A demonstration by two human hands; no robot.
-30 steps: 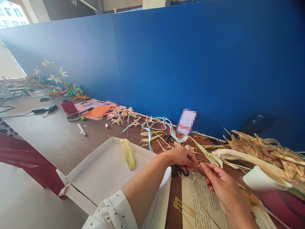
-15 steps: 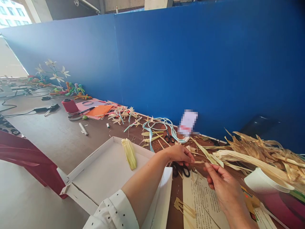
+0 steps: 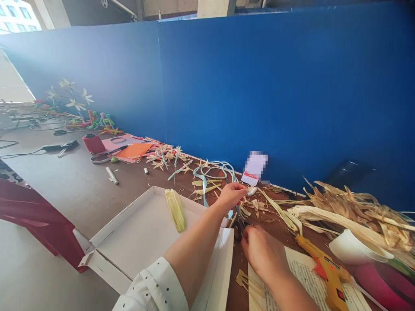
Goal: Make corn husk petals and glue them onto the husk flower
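Blue wall backs a cluttered brown table (image 3: 65,181). At centre frame my left hand (image 3: 231,195) pinches its fingers together beside pale ribbon (image 3: 204,194); what it nips I cannot tell. Just below, my right hand (image 3: 261,252) touches black scissors (image 3: 239,225), grip unclear. They look stiff and light, best taken by the loops.

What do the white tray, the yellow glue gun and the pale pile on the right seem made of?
White tray: probably matte cardboard; folded, creased corners. Glue gun: smooth moulded plastic, slight sheen. Pale pile: likely dried plant husks; dull, fibrous, curled strips.
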